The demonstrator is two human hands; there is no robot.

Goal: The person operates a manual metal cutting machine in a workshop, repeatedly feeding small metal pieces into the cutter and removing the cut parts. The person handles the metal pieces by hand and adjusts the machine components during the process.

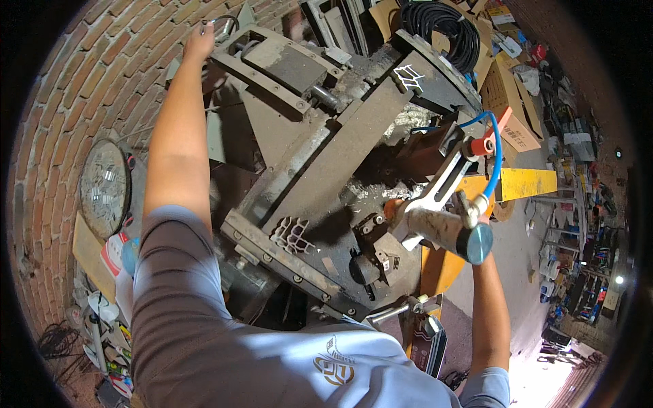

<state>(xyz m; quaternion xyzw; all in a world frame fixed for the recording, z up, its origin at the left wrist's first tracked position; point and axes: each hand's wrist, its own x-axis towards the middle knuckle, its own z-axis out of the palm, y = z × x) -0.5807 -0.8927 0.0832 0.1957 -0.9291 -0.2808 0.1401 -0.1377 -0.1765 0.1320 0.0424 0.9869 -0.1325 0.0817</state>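
My left arm reaches far to the upper left, where my left hand (198,43) is closed at the frame's corner, beside a curved dark cable (228,22). What its fingers hold is too small to make out. Under my arms lies a large, dusty metal machine frame (326,160) with bolted rails. At the right, a silver cylindrical tool or fitting (439,230) with a teal end cap carries a blue hose (498,146) and a red-ended lever (481,145). My right forearm (488,299) rises behind it; the cylinder hides my right hand's fingers.
A brick wall (61,109) runs along the left, with a round dusty disc (105,180) leaning there. Behind the frame lie a black cable coil (442,30) and a cardboard box (507,102). A yellow beam (527,183) extends rightward. Cluttered shelves (578,224) line the far right.
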